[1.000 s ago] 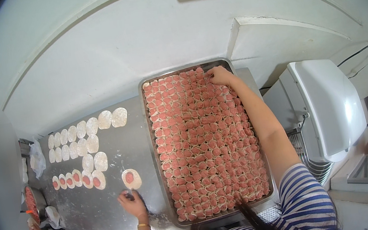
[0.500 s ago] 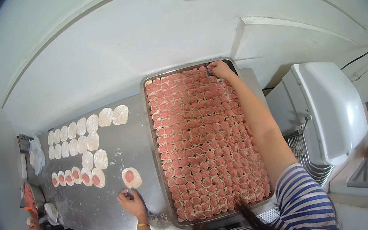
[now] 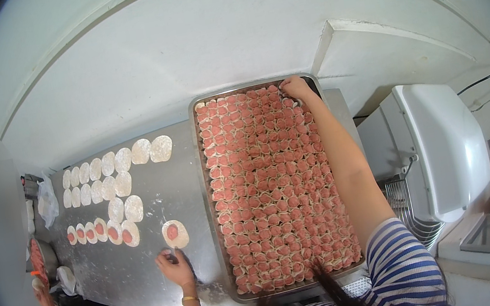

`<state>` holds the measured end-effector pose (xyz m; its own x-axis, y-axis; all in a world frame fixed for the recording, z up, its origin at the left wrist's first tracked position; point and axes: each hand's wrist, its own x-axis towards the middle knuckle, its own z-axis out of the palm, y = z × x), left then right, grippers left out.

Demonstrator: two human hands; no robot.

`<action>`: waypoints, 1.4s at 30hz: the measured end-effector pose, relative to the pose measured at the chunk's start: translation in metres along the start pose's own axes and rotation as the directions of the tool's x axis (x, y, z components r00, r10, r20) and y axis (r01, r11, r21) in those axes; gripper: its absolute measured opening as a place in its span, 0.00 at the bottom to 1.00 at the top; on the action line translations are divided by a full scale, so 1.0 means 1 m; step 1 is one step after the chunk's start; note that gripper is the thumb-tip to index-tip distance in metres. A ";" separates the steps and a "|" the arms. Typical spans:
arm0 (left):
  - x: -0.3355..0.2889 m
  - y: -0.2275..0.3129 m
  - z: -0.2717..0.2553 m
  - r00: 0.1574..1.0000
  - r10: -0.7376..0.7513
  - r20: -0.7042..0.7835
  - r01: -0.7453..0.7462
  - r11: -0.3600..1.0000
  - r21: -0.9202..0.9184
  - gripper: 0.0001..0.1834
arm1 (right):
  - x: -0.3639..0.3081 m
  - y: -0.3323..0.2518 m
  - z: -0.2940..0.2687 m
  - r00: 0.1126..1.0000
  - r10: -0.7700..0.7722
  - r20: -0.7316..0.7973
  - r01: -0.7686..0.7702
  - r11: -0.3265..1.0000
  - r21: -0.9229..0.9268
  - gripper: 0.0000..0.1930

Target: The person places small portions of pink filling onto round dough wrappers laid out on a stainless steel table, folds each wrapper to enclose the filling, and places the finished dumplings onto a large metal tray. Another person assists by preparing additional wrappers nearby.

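A large metal tray [image 3: 204,178] holds tight rows of small open-topped dumplings [image 3: 260,169] with pink meat filling. At its far right corner my right hand [image 3: 295,88] reaches down with fingers pinched together, at the end of the dumpling rows. What lies between those fingertips is hidden. My left hand [image 3: 175,268] rests on the metal table left of the tray, fingers loosely curled and apart. A fingertip is at the near edge of a round dough wrapper [image 3: 183,239] bearing a lump of pink meat [image 3: 172,232].
Further left on the steel table [image 3: 155,185] lie rows of floured wrappers [image 3: 123,184], several topped with meat [image 3: 114,234]. Another person's hand [image 3: 42,294] is by a pot of meat [image 3: 48,258] at far left. A white machine [image 3: 441,149] stands right.
My right hand has barely shifted at the tray's far corner. The left hand stays by the wrapper. The view has moved slightly.
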<state>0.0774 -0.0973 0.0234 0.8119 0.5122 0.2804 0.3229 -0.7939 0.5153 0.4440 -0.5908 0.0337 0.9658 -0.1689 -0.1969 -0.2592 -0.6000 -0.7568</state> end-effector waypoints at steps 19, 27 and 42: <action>-0.002 -0.005 -0.008 1.000 0.010 -0.004 -0.010 0.998 -0.058 0.13 | -0.031 -0.011 -0.014 0.970 -0.075 -0.230 0.103 0.988 0.112 0.14; 0.008 -0.023 0.014 0.976 -0.156 0.154 0.213 0.837 -0.504 0.11 | -0.221 -0.082 0.013 0.948 -0.243 -0.204 0.315 0.796 0.517 0.13; -0.058 -0.068 -0.090 0.694 0.140 0.707 0.687 -0.424 -0.590 0.16 | -0.490 -0.151 0.264 0.791 -0.115 0.601 -0.461 0.533 0.710 0.15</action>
<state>-0.0354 -0.0439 0.0450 0.9520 0.0128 -0.3060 0.1335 0.8820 0.4520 0.0128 -0.2113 0.0798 0.7999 0.4049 -0.4430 -0.5765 0.3131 -0.7548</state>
